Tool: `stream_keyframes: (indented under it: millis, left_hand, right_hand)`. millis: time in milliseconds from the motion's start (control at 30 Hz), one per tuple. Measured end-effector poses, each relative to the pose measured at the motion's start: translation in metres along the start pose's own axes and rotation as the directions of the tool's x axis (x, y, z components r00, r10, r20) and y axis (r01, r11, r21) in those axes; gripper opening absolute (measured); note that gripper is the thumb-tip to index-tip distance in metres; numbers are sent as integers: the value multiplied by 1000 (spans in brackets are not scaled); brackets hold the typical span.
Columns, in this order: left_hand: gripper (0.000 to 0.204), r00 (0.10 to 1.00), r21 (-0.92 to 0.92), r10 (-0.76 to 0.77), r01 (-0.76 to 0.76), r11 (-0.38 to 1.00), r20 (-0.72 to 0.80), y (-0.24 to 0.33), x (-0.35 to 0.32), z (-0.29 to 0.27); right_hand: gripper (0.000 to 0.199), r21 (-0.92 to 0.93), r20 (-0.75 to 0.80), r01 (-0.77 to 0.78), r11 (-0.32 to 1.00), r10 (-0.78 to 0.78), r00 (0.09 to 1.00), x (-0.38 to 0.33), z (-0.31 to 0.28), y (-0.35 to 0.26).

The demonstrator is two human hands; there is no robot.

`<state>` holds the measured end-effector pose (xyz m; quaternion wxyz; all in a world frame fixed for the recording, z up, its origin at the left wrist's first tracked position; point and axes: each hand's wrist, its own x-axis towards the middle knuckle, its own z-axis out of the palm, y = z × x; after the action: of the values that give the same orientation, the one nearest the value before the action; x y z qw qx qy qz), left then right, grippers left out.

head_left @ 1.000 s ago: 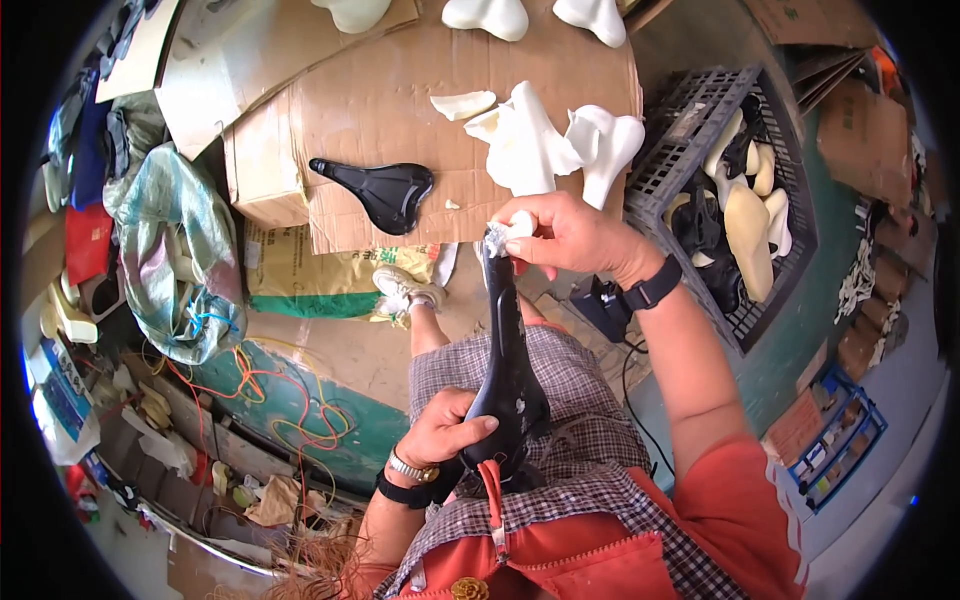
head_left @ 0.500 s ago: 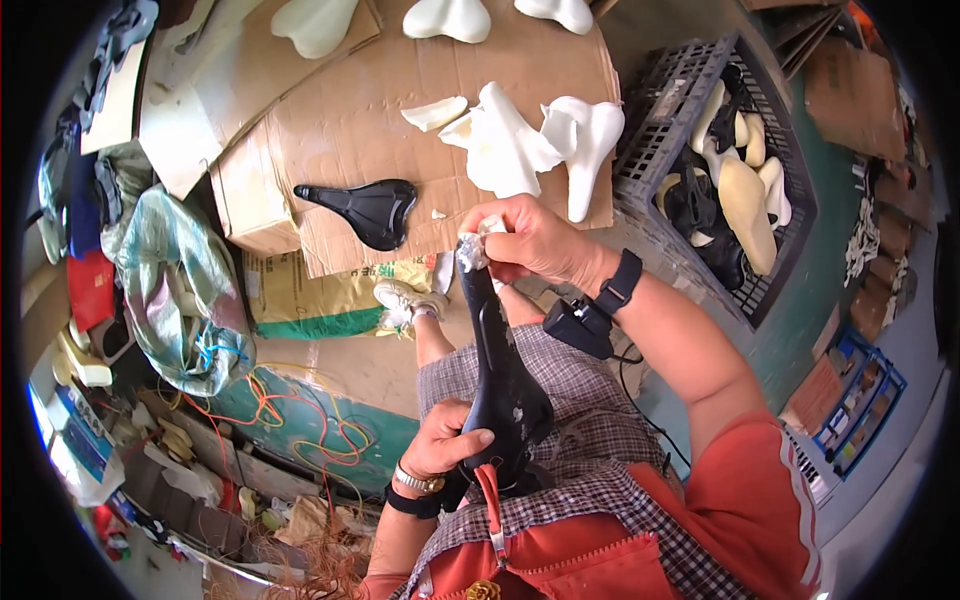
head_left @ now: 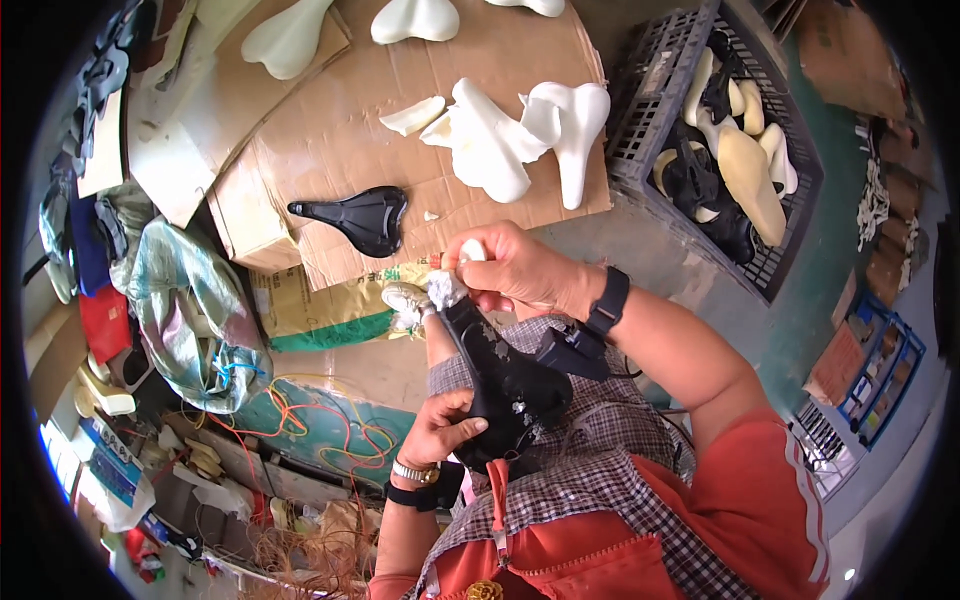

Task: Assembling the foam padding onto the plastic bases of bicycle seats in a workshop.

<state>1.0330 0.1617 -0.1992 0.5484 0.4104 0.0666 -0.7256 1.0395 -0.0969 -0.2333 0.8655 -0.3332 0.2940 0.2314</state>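
A black bicycle saddle base (head_left: pixel 512 392) rests over my lap, its narrow nose pointing away and slightly left. White flecks cling to its dark face, and a ragged lump of white foam (head_left: pixel 445 290) sits on the nose. My left hand (head_left: pixel 440 430) grips the saddle's left edge near the wide end, thumb on top. At the nose, my right hand (head_left: pixel 525 272) is closed in a pinch on a small white foam piece (head_left: pixel 472 251). Another black saddle base (head_left: pixel 372 222) lies on the cardboard (head_left: pixel 330 150), near torn white foam (head_left: pixel 488 150) and a white saddle-shaped foam pad (head_left: pixel 578 115).
A dark plastic crate (head_left: pixel 632 170) at the right holds black and cream saddle parts. More white pads (head_left: pixel 415 20) line the cardboard's far side. A woven sack (head_left: pixel 190 310) stands left, with orange and yellow cords (head_left: pixel 290 415) below it. A yellow-green bag (head_left: pixel 330 310) lies under the cardboard's near edge.
The saddle has turned, its nose drawn left and nearer to me, showing more of the flecked face. My right hand has come slightly nearer with it; my left hand keeps its hold.
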Motion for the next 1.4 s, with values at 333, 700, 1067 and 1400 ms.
stream_keyframes:
  millis: [333,700,1067,1400]
  left_hand:
    - [15,994,-43,-83,80,996,-71,-14,17,14]
    - [21,999,313,-4,17,950,-44,-33,54,22]
    - [15,999,153,32,-36,988,31,-36,56,22]
    - [23,996,243,92,-95,965,23,-53,59,27]
  right_hand:
    - [12,-972,89,211,99,-681,727,-25,4,16]
    - [6,-849,151,348,399,-447,882,-35,10,37]
    - [16,-749,139,263,608,-243,960,-41,-15,33]
    - [10,-775,186,301,556,-254,949,-36,-17,49]
